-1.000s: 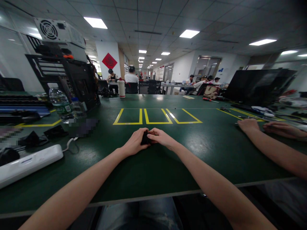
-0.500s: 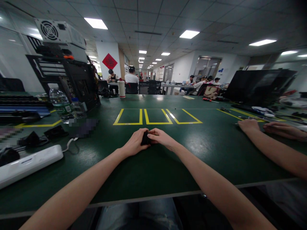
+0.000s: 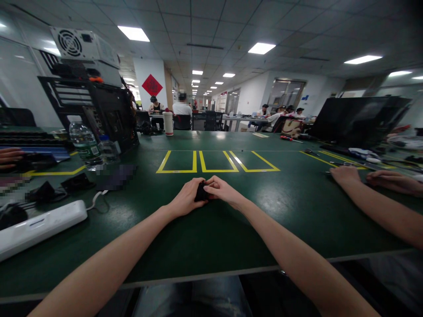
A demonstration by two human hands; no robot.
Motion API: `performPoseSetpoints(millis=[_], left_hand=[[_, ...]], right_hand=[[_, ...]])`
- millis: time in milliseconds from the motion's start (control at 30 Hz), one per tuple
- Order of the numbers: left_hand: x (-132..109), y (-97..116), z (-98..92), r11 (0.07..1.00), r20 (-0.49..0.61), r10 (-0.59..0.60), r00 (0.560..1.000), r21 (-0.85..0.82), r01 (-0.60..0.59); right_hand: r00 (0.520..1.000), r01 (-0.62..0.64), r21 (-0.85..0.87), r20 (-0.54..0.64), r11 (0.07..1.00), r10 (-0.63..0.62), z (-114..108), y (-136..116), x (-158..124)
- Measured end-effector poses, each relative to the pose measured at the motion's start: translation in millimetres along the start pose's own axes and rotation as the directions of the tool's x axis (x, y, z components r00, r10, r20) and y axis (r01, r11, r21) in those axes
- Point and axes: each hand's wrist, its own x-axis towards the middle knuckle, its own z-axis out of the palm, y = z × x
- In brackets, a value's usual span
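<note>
Between my two hands is a small black object [image 3: 200, 193], mostly covered by fingers, so its kind cannot be made out. My left hand [image 3: 187, 196] is closed on it from the left, with the thumb at the near side. From the right, my right hand [image 3: 222, 191] grips it with thumb and fingertips. Both hands rest low at the green tabletop [image 3: 211, 233], just nearer than the yellow tape outlines [image 3: 218, 170].
At left are a white power strip [image 3: 42, 229], a water bottle [image 3: 84, 143] and an open computer case [image 3: 112, 119]. A co-worker's hands [image 3: 346, 176] are at right, near a dark monitor [image 3: 360, 119]. Another person's hand [image 3: 9, 157] shows at far left. A white bottle [image 3: 168, 123] stands behind.
Another person's hand has come into view at the far left edge. My own hands keep nearly the same place and grip on the black object.
</note>
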Motion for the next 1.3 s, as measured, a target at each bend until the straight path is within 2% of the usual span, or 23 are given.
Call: performPoseSetpoints(millis=[167,400,600,733,867,967,1167,1300], left_hand=[[0.3,-0.2,-0.3,1.0,0.003,-0.008,1.0,-0.006,0.008],[-0.1,-1.9,-0.6,1.0,0.005,-0.008,1.0,-0.013,0.008],[-0.5,-2.9,0.2,1.0,-0.001,0.006,1.0,-0.006,-0.006],[-0.9,-4.9,2.6,1.0,-0.015,0.006,1.0,0.008,-0.006],[-0.8,-6.2,3.5,1.0,-0.009,0.001,1.0,0.004,-0.001],[-0.5,-6.4,3.5,1.0,-0.015,0.005,1.0,-0.004,-0.005],[-0.5,-4.2,1.3,1.0,-0.006,0.013,1.0,-0.02,-0.013],[-0.8,-2.8,-0.2,1.0,0.002,0.01,1.0,-0.015,-0.01]], right_hand=[[0.998,-0.052,0.001,0.029,0.999,0.052,-2.5,1.7,1.0],[0.995,0.071,-0.032,0.074,0.997,-0.069,-3.0,-4.3,-4.5],[1.0,0.003,0.008,-0.004,1.0,-0.003,-0.7,0.7,1.2],[0.998,-0.057,0.022,-0.007,0.998,0.057,-1.4,1.1,2.1],[0.998,0.033,-0.01,0.05,0.999,-0.032,-2.6,-1.5,-1.3],[0.996,0.077,-0.011,0.044,0.997,-0.076,-2.3,-2.8,-3.1],[0.999,0.013,-0.016,-0.029,1.0,-0.013,0.1,-0.9,0.3],[0.999,-0.034,-0.004,-0.023,0.999,0.034,-0.9,1.2,2.1]])
